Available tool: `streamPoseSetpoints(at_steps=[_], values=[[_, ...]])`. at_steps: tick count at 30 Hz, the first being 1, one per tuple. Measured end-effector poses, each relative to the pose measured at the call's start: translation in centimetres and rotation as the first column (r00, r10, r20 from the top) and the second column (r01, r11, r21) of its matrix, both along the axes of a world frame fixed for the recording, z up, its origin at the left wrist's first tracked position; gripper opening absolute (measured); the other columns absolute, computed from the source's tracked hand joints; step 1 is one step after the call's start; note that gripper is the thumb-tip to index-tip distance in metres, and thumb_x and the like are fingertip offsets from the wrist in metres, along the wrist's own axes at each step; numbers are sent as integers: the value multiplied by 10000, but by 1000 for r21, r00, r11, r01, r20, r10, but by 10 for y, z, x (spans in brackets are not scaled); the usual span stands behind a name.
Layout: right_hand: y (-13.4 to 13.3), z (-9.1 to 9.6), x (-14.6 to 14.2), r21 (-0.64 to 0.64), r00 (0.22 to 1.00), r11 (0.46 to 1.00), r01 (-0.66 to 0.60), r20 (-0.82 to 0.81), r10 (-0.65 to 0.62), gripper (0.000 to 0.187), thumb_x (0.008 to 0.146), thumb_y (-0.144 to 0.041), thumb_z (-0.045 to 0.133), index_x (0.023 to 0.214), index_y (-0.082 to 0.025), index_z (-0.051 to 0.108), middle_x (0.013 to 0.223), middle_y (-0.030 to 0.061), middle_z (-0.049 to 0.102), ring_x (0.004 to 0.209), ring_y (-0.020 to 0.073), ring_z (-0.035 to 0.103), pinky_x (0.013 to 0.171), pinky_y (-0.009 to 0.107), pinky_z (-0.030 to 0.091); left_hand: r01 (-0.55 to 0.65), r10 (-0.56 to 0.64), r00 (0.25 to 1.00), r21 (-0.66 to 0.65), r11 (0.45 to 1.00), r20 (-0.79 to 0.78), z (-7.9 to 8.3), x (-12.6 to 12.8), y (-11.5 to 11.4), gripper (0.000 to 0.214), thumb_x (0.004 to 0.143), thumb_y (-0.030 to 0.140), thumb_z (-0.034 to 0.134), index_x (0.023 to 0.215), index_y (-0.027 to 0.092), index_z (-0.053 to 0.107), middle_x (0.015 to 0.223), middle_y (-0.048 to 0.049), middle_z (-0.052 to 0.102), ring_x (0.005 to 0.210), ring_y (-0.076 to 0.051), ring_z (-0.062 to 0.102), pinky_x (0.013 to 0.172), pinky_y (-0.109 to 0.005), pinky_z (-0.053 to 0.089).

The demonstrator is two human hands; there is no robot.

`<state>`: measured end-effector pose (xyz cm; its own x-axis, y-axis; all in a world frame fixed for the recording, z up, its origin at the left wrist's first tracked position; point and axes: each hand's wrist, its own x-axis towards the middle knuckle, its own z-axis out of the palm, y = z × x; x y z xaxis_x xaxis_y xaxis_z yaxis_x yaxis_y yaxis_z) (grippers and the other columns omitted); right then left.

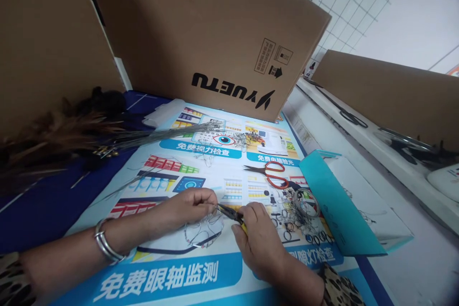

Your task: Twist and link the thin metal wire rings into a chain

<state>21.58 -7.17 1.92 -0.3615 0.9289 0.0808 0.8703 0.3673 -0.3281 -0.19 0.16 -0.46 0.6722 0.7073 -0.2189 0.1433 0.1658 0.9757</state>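
Pliers (228,212) gripped in our right hand (261,241) reach the wire ring (204,233) our left hand (195,205) pinches; scissors (264,169) lie beyond our right knuckles.

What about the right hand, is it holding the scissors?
No, the right hand grips yellow-handled pliers, while the scissors lie on the printed sheet.

A thin silvery wire ring (203,230), fine strands looping across its middle, is sitting between six and seven o'clock in view. Yellow-handled, dark-nosed pliers (230,213) are pointing toward ten o'clock, their tip reaching its one-o'clock edge.
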Motion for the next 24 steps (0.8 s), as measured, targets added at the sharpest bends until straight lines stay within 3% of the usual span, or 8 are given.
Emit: streamPoseSetpoints(at_steps=[9,24], values=[[3,-2,2,98,989,995,0,147,-15,201,881,-296,494,1014,-156,552,969,114,519,902,262,442,791,420,408,-31,52,992,179,983,-115,6,5,-4,114,778,244,478,703,159,489,642,44,371,599,-104,311,542,-220,248],[2,1,3,176,956,984,-33,293,-21,203,900,-323,473,1002,-166,552,921,102,527,855,254,450,730,383,382,-104,151,976,273,956,-158,4,8,-12,56,713,147,442,670,168,472,620,47,378,594,-106,323,535,-219,258]])
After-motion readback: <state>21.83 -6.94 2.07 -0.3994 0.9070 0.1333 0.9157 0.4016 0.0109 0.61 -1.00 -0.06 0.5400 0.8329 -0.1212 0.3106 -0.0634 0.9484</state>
